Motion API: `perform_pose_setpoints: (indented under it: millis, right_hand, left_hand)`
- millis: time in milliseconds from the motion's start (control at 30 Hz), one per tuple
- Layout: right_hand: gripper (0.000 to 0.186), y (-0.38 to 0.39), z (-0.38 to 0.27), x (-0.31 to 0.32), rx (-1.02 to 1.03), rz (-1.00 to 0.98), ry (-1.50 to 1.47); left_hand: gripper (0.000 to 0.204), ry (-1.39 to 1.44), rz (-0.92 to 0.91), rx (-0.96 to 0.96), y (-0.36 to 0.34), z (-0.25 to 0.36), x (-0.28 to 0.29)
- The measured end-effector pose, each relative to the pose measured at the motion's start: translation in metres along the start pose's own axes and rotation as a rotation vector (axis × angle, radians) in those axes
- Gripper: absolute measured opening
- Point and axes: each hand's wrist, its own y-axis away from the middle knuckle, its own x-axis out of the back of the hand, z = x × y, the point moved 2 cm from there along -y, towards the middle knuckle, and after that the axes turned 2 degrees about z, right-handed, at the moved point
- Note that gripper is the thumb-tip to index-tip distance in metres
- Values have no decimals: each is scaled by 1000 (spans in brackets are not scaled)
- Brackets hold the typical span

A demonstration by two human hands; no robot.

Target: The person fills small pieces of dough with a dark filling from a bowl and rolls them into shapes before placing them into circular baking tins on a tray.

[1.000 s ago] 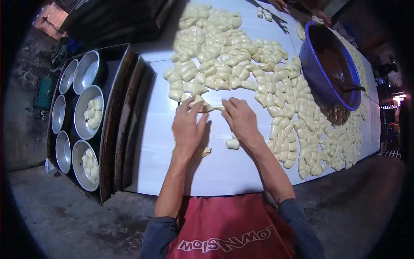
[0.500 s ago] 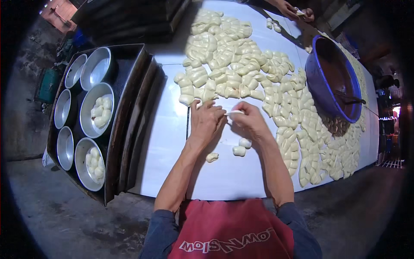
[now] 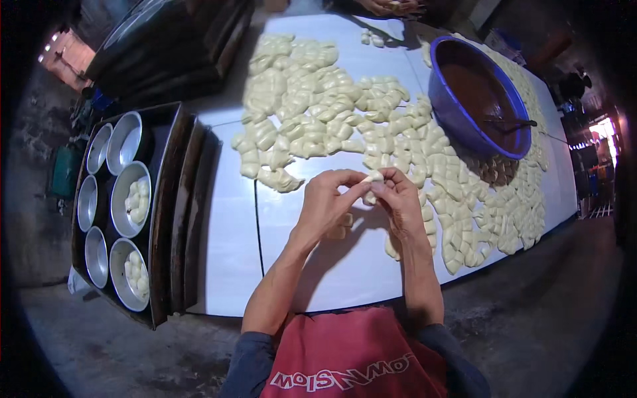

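My left hand [image 3: 328,200] and my right hand [image 3: 402,202] meet above the white table [image 3: 292,229], thumbs and fingertips pinching one small piece of pale dough [image 3: 372,188] between them. The piece looks folded or gathered at the top, and my fingers hide part of it. Beside my left wrist a few small dough lumps [image 3: 342,227] lie on the table, partly covered by the hand. Just beyond my hands spreads a wide layer of flattened, glossy dough pieces [image 3: 298,99], packed edge to edge and reaching off to the right.
A purple basin [image 3: 446,99] of brown filling, with a spoon [image 3: 509,123] in it, stands at the right. On the left, a dark tray [image 3: 161,219] holds several round metal pans [image 3: 124,142], two with dough balls [image 3: 137,200]. Another person's hands [image 3: 390,6] show at the far edge.
My hands have come together on the dough piece, the left one leaving the edge of the dough layer. The whole view has shifted, so the basin and dough appear farther left.
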Motion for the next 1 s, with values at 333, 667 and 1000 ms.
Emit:
perform_pose_setpoints:
  millis: [333, 667, 1000]
  right_hand:
    - [31, 18, -40, 32, 362, 245, 206]
    - [20, -7, -114, 76, 127, -90, -364]
    - [28, -157, -204, 241, -21, 31, 1581]
  left_hand:
    - [62, 174, 261, -447, -30, 22, -94]
    - [71, 821, -191, -4, -51, 11, -196]
    - [46, 592, -173, 62, -44, -7, -138]
